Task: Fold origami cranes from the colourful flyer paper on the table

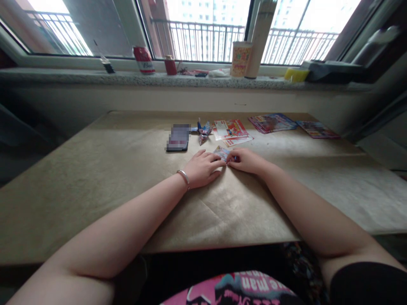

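A small piece of paper [221, 151], printed in pale blue with pinkish and other tints, lies low on the surface [127, 182] between the hands [205, 167]. One pointed corner faces the far edge; fingers cover its near part, hiding any folds there.

2 hands [205, 168] [244, 161], 1 phone [178, 137], 1 bracelet [183, 175]

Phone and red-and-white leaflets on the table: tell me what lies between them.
In the head view, a folded paper figure lies between the phone and the red-and-white leaflets.
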Motion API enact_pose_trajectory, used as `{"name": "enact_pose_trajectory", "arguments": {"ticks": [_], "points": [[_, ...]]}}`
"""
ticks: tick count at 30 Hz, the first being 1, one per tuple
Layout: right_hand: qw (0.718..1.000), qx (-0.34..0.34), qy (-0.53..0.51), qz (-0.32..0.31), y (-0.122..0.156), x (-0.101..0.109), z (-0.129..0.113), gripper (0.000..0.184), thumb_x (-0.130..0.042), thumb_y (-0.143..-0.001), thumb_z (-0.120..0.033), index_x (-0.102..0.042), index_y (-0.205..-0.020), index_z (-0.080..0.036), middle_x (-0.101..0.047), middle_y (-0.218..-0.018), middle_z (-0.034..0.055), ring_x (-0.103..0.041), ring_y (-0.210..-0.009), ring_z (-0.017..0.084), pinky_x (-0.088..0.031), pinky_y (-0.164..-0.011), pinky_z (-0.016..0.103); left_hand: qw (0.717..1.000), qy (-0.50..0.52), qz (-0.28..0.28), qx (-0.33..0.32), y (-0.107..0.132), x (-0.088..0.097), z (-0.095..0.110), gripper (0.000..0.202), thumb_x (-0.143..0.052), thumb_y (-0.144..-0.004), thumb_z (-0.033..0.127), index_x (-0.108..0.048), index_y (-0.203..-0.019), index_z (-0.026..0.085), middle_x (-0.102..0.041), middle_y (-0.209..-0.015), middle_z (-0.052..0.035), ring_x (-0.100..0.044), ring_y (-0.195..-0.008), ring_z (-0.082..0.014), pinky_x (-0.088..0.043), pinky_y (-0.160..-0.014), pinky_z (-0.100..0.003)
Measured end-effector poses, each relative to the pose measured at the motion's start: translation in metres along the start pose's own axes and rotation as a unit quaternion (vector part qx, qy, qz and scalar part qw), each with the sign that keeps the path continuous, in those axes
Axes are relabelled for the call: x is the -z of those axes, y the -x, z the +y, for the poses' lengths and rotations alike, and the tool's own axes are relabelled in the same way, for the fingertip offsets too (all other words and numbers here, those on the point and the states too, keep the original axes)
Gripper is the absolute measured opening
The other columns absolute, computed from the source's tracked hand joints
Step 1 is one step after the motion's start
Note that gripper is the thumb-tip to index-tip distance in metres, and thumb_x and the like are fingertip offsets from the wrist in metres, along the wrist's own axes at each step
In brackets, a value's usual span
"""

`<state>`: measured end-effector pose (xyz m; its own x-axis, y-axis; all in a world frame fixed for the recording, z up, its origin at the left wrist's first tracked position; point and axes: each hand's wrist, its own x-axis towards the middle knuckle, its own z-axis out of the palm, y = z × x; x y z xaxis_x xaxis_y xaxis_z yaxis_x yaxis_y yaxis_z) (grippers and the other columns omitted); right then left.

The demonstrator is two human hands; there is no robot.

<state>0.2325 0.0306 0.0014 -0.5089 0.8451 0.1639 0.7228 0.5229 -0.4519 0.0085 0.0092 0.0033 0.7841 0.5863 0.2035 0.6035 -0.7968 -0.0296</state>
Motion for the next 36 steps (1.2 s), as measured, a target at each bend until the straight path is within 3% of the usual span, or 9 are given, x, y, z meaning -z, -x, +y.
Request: {"name": "enact_pose_trajectory", "arguments": {"ticks": [20,26,36], "points": [[0.999,-0.017,-0.04,-0.009,-0.002,-0.005,0.007,0.012,-0.063,-0.078,-0.025,-0.069,-0.084,-0.017,-0.059,-0.072,-0.0005,-0.047,-0.063,0.011,-0.034,-0.061,0.023,0.999,0.021,-0.014,-0.02,0.005,0.003,-0.01,0.035,-0.045,-0.095,0.031,-0.058,-0.127,0.029,-0.056,-0.139,-0.0032,-0.047,-0.131,-0.0259,-0.021,-0.115,-0.056],[0.999,-0.03,-0.042,-0.014,-0.003,-0.006,0.008,0.012,-0.064,-0.077,-0.025,-0.069,-0.084,-0.017,-0.058,-0.071,-0.0012,-0.045,-0.061,0.01,-0.033,-0.06,0.023,0.999,0.033,0.005,-0.028,0.005,0.004,-0.014,0.033,-0.04,-0.096,0.025,-0.065,-0.118,0.028,-0.063,-0.131,-0.0009,-0.052,-0.126,-0.0212,-0.021,-0.117,-0.052],[0.998,-0.046,-0.043,-0.026,-0.001,-0.002,0.004,0.014,-0.063,-0.078,-0.024,-0.071,-0.088,-0.018,-0.058,-0.07,-0.0015,-0.045,-0.061,0.01,-0.032,-0.06,0.023,0.999,0.03,0.015,-0.017,0.007,0.01,-0.016,0.03,-0.046,-0.092,0.024,-0.07,-0.109,0.029,-0.066,-0.126,0.0011,-0.052,-0.127,-0.0225,-0.017,-0.118,-0.053]]}}
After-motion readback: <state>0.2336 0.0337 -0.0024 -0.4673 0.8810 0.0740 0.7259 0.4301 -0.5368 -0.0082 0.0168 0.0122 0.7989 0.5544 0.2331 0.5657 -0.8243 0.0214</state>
